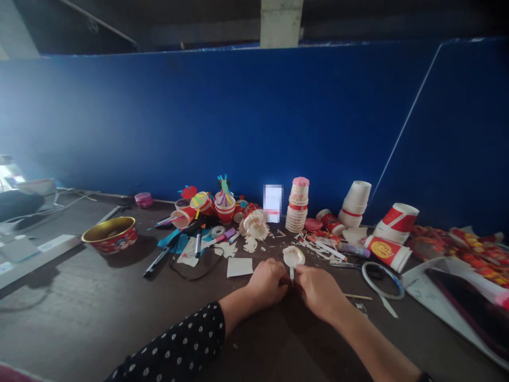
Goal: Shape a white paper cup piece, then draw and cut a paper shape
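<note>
Left hand [267, 283] and right hand [318, 291] at a curled white paper scrap [293, 257], lower centre
Fingers closed, pinching its narrow white paper stem [291, 274] from both sides

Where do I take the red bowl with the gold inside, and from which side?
Pinch the rim of the red bowl on its near side, coming from the front: it stands upright and open, so a thumb fits inside and fingers outside the wall.

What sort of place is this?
Probably a craft workbench, perhaps in a workshop: a stack of paper cups, decorated cup crafts, marker pens and paper offcuts surround a cut paper cup between the left hand and right hand.
</note>
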The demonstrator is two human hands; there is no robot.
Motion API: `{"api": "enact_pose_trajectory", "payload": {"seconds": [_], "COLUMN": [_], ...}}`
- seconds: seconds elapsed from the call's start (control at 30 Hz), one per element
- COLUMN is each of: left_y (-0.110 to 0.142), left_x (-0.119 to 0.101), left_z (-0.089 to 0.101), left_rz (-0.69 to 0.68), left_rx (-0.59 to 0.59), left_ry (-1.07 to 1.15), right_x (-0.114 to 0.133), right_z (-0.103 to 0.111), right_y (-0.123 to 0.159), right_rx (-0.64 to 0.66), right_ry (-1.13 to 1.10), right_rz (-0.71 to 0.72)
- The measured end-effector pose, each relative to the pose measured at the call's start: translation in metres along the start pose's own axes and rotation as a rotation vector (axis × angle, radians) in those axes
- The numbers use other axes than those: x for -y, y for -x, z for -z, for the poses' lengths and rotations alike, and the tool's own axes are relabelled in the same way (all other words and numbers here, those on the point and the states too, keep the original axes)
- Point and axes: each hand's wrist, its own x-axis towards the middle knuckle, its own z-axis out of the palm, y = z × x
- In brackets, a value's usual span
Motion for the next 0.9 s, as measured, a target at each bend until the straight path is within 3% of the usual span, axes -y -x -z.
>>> {"api": "enact_pose_trajectory", "payload": {"seconds": [0.3, 0.57, 0.9], "left_y": [-0.002, -0.003, -0.002], "left_x": [0.0, -0.006, -0.008], "left_z": [-0.008, -0.004, -0.002], "left_rz": [0.008, 0.008, 0.009], "left_rx": [-0.034, 0.0, 0.0], "left_ry": [-0.05, -0.067, -0.129], "right_x": [0.0, -0.005, 0.0], "right_z": [-0.004, 0.007, -0.002], "right_y": [0.001, 0.004, 0.003], "right_rx": [-0.01, 0.016, -0.05], "right_ry": [-0.03, -0.153, -0.045], "right_rz": [-0.038, -0.06, 0.006]}}
